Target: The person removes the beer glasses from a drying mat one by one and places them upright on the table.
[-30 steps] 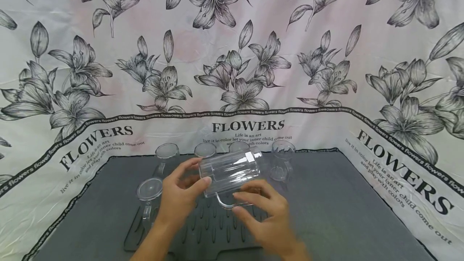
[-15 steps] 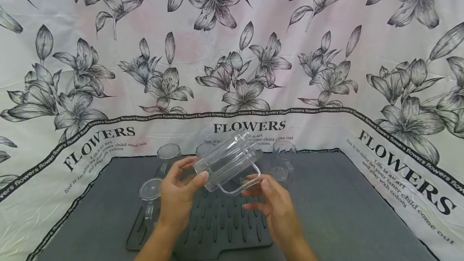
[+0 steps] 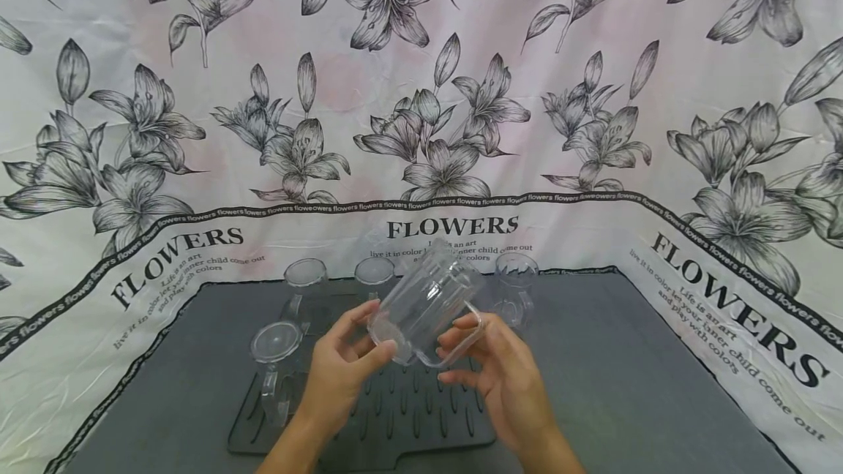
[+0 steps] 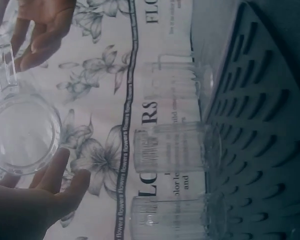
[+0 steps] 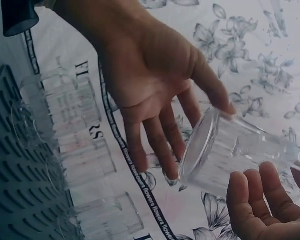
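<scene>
A clear glass mug is held up over the dark ridged mat, tilted, with its round base low and to the left. My left hand grips that base between thumb and fingers. The left wrist view shows the base nearly face on. My right hand is at the mug's handle, thumb and fingertips pinching it. In the right wrist view the left hand has its thumb against the base end, while the right hand's fingers lie along the mug's side.
The ridged mat lies on a dark grey table. Another clear mug stands at its left. Behind it are more clear mugs, one at the back left and one at the back right. A flower-printed cloth surrounds the table.
The mug has turned from near horizontal to a steeper tilt, its handle swinging rightward and its base coming into view. My right hand has shifted from below the mug to the handle.
</scene>
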Available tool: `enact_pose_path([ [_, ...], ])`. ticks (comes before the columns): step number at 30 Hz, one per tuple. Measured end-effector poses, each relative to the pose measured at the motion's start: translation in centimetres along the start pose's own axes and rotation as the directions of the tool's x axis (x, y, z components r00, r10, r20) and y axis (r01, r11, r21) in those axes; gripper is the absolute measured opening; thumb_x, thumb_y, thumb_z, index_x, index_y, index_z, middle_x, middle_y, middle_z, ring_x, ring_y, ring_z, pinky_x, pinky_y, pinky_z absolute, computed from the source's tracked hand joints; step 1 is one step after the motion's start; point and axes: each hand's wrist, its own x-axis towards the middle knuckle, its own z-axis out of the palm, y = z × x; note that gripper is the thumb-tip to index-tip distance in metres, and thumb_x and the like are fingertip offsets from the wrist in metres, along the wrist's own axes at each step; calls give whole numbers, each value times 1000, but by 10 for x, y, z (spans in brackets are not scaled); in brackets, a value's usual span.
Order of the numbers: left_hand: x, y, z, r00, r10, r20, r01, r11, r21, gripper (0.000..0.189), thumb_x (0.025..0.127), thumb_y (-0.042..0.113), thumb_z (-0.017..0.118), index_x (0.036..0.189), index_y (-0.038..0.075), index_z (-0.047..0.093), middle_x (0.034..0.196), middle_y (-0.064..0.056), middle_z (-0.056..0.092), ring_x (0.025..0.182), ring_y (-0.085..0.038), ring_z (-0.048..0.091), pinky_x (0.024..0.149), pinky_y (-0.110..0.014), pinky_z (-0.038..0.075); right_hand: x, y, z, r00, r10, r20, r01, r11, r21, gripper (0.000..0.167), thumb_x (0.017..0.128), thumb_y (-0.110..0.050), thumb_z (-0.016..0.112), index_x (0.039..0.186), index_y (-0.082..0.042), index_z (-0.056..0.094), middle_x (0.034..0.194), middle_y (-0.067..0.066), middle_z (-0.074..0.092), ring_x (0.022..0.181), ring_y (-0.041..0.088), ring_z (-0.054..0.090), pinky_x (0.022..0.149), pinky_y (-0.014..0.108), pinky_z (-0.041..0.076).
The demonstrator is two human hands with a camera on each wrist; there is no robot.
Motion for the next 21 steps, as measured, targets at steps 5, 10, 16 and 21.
enact_pose_path([
  [5,-4,-11,-3,996,-41,73,36,996,76,63,86,-2,70,142,-1,41,140,-21,41,126,-38,46,94,-37,48,-1,-2,3,1000,21,-8,-22,999,-24,38,108,-15,23,118,-2,57,105,16,62,98,28,59,76,52,53],
  [10,-6,-18,-3,995,-63,79,44,974,221,65,87,5,72,143,-3,39,143,-15,43,134,-33,36,103,-37,38,-3,-4,6,997,63,-36,-65,996,-57,37,108,-17,25,115,-3,58,103,15,61,100,27,58,80,52,52],
  [16,-6,-27,-2,989,-99,112,68,966,249,64,86,5,74,142,2,41,142,-14,46,132,-27,41,100,-39,41,-5,-4,14,990,111,-89,-118,990,-77,32,108,-17,32,107,-4,61,99,13,60,97,24,59,85,50,51],
  [21,-6,-31,-2,984,-113,137,72,959,274,64,87,8,73,142,3,41,143,-17,44,131,-31,41,96,-40,44,-5,-1,19,981,147,-128,-160,982,-98,26,106,-17,42,101,-2,61,96,12,61,95,23,60,84,48,52],
])
